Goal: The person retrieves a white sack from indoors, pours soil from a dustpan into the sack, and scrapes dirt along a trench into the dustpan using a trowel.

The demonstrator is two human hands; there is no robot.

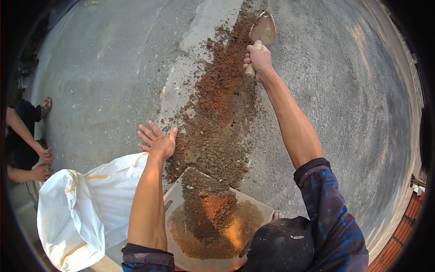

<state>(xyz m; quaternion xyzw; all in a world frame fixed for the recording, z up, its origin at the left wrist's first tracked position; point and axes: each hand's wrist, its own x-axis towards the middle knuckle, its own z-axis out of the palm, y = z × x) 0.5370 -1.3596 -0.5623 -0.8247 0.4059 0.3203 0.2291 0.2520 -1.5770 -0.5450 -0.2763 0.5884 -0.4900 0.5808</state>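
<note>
My right hand (pixel 259 59) grips the wooden handle of a trowel (pixel 263 31), reaching far forward at the upper end of a long strip of loose soil (pixel 224 77). The blade lies at the right edge of that strip. My left hand (pixel 158 143) is spread flat, fingers apart, over the pavement by the soil's left side, holding nothing. Below both hands, a shallow pale plastic container (pixel 174 195) has brown and orange soil inside, and its far corner meets the strip.
A white woven sack (pixel 68 217) with orange trim slumps beside my left forearm. At the far left, another person's hands (pixel 43 163) and sandalled foot (pixel 46 107) show. Grey pavement (pixel 344 90) stretches right, with reddish slatted material (pixel 398 231) at the lower right edge.
</note>
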